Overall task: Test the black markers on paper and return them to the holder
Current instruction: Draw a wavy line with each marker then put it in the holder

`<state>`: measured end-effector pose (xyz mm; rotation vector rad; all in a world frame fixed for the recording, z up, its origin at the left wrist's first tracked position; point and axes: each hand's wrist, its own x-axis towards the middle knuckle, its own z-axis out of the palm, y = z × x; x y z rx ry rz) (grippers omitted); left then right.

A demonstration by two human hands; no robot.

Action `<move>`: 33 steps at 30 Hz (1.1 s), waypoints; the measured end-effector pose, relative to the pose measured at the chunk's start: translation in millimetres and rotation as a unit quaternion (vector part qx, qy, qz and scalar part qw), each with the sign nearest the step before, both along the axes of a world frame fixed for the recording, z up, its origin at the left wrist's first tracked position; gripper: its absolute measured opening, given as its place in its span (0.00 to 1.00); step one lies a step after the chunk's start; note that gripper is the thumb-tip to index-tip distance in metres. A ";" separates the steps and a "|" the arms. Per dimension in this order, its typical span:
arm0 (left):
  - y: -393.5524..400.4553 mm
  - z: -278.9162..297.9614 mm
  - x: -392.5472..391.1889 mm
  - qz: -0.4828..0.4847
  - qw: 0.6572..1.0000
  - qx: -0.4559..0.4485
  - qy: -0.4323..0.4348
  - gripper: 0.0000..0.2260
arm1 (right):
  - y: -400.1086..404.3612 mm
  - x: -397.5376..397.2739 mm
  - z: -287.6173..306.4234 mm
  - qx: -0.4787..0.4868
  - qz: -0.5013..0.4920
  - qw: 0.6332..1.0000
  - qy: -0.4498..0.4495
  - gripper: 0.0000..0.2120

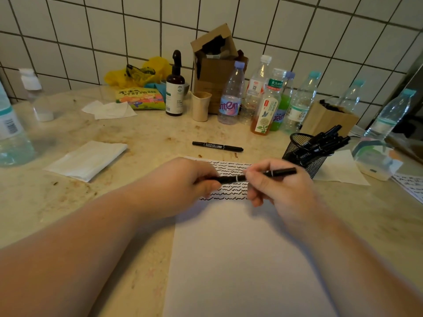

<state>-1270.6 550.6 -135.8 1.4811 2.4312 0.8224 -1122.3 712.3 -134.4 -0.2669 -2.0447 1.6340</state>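
A black marker (pixel 231 179) is held level above the white paper (pixel 240 252), gripped at both ends. My left hand (pixel 183 186) is closed on its left end and my right hand (pixel 274 186) on its right part. Rows of black squiggles (pixel 231 170) fill the paper's top. Another black marker (pixel 217 146) lies loose on the counter beyond the paper. The black mesh holder (pixel 302 154), with several black markers (pixel 327 140) leaning in it, stands just right of my right hand.
Several plastic bottles (pixel 267 97), a dark pump bottle (pixel 175 88), a beige cup (pixel 201 106) and cardboard boxes (pixel 215 65) line the tiled wall. Folded tissues (pixel 87 160) lie at the left. A second scribbled sheet (pixel 409 184) is at the right edge.
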 end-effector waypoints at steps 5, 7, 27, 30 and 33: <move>-5.8 -1.5 -4.4 0.037 0.999 0.022 0.008 0.15 | 18.5 5.9 26.8 0.053 -0.173 0.981 0.065 0.09; -5.5 -2.5 -4.1 0.042 0.999 0.022 0.007 0.14 | 33.5 12.5 39.9 0.033 -0.247 0.967 0.060 0.08; -0.9 -4.7 -0.7 0.040 0.999 0.026 0.026 0.10 | 32.6 -7.4 67.7 0.279 -0.366 0.888 0.000 0.07; -1.2 -3.9 -1.2 0.036 0.999 0.018 0.019 0.10 | 19.2 -37.7 57.2 0.353 -0.305 0.884 -0.028 0.05; -1.4 -3.9 -3.6 0.036 0.999 0.016 0.030 0.10 | 19.3 -81.0 42.5 0.404 -0.213 0.877 -0.151 0.06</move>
